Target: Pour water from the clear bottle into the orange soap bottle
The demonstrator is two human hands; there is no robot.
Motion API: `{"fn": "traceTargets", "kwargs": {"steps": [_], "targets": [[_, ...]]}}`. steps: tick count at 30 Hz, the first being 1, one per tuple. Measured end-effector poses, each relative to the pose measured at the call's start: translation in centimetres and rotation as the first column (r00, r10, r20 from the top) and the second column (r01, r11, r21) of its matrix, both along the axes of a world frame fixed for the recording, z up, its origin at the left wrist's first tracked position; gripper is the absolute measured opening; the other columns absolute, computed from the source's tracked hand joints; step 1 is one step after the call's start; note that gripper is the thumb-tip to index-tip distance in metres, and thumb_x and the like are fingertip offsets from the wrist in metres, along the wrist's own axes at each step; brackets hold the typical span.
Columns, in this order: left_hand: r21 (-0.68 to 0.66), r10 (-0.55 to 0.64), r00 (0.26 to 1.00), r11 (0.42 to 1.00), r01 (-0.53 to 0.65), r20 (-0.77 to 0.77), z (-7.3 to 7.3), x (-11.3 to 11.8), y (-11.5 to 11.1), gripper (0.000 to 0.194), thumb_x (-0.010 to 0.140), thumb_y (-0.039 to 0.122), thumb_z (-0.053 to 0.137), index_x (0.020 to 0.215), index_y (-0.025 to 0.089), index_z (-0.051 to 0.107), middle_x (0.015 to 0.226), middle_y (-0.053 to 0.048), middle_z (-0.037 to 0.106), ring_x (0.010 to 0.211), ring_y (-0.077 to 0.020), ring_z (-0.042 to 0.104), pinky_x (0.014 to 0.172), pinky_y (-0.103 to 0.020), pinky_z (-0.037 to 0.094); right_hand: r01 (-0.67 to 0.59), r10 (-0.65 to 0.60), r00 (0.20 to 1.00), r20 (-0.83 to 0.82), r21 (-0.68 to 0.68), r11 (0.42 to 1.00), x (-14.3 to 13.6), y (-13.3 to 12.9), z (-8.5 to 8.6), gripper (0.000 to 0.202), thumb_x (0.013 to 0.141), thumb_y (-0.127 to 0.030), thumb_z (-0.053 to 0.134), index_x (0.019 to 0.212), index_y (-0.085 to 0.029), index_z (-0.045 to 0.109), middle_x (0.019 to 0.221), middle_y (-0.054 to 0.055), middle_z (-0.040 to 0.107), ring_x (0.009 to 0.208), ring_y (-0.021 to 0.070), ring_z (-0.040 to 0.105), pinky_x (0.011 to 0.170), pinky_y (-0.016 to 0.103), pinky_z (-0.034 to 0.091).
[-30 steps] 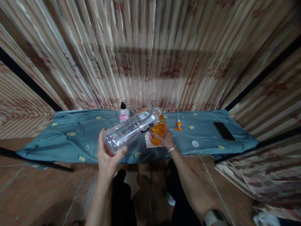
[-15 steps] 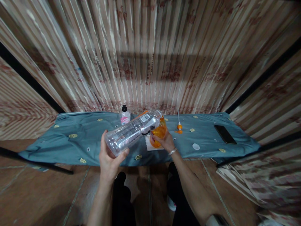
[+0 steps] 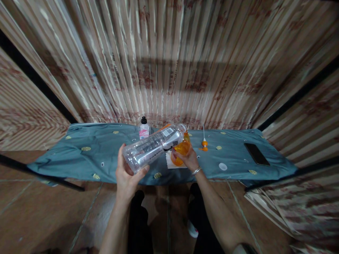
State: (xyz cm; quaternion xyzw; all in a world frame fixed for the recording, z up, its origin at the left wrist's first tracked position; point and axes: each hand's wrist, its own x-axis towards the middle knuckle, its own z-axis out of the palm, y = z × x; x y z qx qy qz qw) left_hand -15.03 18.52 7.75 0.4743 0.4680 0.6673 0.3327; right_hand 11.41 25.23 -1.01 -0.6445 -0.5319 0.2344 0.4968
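Observation:
My left hand (image 3: 129, 178) is wrapped round the base of a large clear plastic bottle (image 3: 150, 146), which is tilted with its neck up to the right. The bottle's mouth is at the top of an orange see-through bottle (image 3: 182, 147); whether they touch I cannot tell. Fingers of my right hand (image 3: 189, 158) close round the orange bottle, which stands over a white napkin (image 3: 171, 163). To the right lies an orange pump head (image 3: 204, 144) with a thin tube. Behind the clear bottle stands a small bottle with a black cap (image 3: 144, 129).
A teal patterned cloth (image 3: 100, 148) covers the narrow table. On its right side are a black phone (image 3: 256, 154) and a white round disc (image 3: 222, 166). Black frame bars (image 3: 299, 93) flank the table, and a striped curtain (image 3: 169, 70) hangs behind.
The view has shifted slightly, so the things on the table appear a little further right. Both hands keep their hold, and the clear bottle remains tilted over the orange one.

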Motion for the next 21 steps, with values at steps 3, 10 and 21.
{"fn": "traceTargets", "kwargs": {"steps": [3,10,21], "targets": [[-0.015,-0.003,1.000,1.000,0.003,-0.005,0.07,-0.05,-0.05,0.121,0.048,0.047,0.101,0.152,0.012,0.050,0.126,-0.017,0.076,0.105,-0.0321,0.079,0.090,-0.041,0.066,-0.006,0.006,1.000,-0.021,0.012,1.000,-0.04,-0.10,0.06,0.070,0.066,-0.053,0.085,0.126,-0.023,0.061,0.112,0.009,0.080,0.112,0.0363,0.077,0.098,0.052,0.063],[-0.017,-0.013,1.000,1.000,0.013,-0.010,0.29,-0.09,-0.09,0.121,0.048,0.045,0.100,0.152,0.011,0.049,0.125,-0.018,0.076,0.105,-0.0326,0.079,0.090,-0.041,0.066,0.015,-0.015,1.000,-0.020,-0.015,1.000,-0.25,-0.24,0.50,0.075,0.065,-0.048,0.085,0.130,-0.018,0.061,0.114,0.013,0.080,0.113,0.0362,0.077,0.099,0.051,0.064],[-0.017,-0.009,1.000,1.000,0.009,0.008,0.18,-0.05,-0.09,0.122,0.046,0.047,0.101,0.151,0.011,0.049,0.120,-0.016,0.077,0.103,-0.0322,0.079,0.086,-0.039,0.066,-0.009,0.008,1.000,0.020,0.043,0.999,0.13,0.17,-0.42,0.065,0.068,-0.055,0.083,0.121,-0.024,0.061,0.107,0.009,0.080,0.103,0.0366,0.078,0.096,0.059,0.064]]}}
